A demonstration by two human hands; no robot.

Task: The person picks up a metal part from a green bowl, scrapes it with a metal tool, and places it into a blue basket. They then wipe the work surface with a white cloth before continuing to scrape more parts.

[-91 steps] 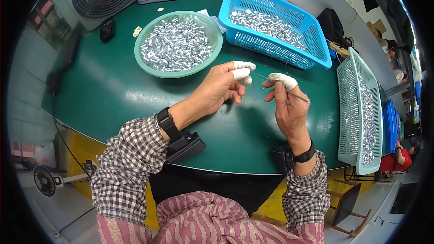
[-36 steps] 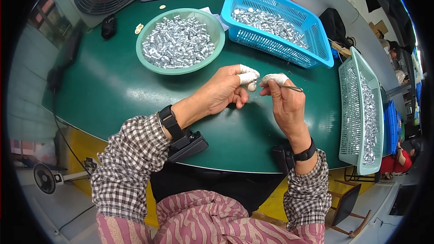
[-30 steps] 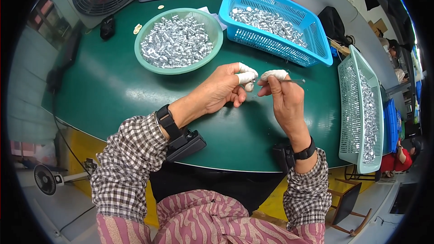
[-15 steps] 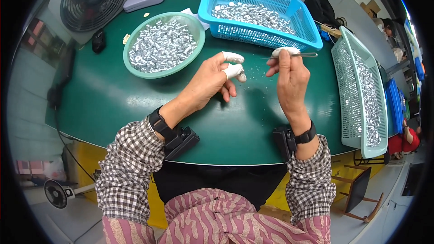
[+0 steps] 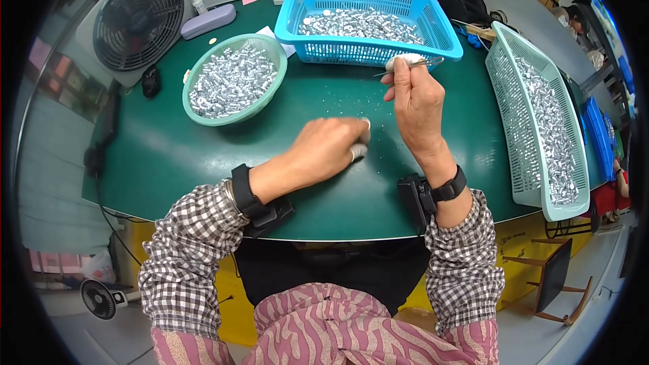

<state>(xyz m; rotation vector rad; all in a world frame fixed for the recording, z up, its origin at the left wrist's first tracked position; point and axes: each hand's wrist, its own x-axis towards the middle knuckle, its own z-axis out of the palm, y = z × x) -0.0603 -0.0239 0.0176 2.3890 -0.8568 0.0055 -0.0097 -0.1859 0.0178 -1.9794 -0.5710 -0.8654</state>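
The left hand (image 5: 330, 150) lay palm down on the green counter (image 5: 169, 155), its white-capped fingertips (image 5: 363, 140) pressed to the surface in front of the body. The hand was blurred. Whether its grip was clenched on a small part or simply rested flat could not be told, since the fingers covered whatever lay under them.

The right hand (image 5: 416, 98) was raised above the counter, just in front of the blue basket (image 5: 378, 54). Its grip was clenched on a thin metal tool (image 5: 414, 63), pinched between the capped thumb and forefinger, with the tool pointing out to either side of the fingertips.

Judged from this posture, the step in hand was a pick-up: the left hand was at the counter surface, and the right hand held the tool clear. The next move would call for a fine pinch by the left fingertips and a close meeting of both hands, with the tool tip lined up to the part.

Small silver parts filled the blue basket, the round green bowl (image 5: 203, 71) at the left, and the long pale basket (image 5: 503, 47) at the right. A few loose specks lay on the counter between the bowl and the hands.

The exact kind of tool was hard to make out; only a slim bright shaft showed. The single parts were too small to tell apart. A fan (image 5: 145, 20) stood behind the bowl, and the long pale basket bent with the lens near the picture's rim.
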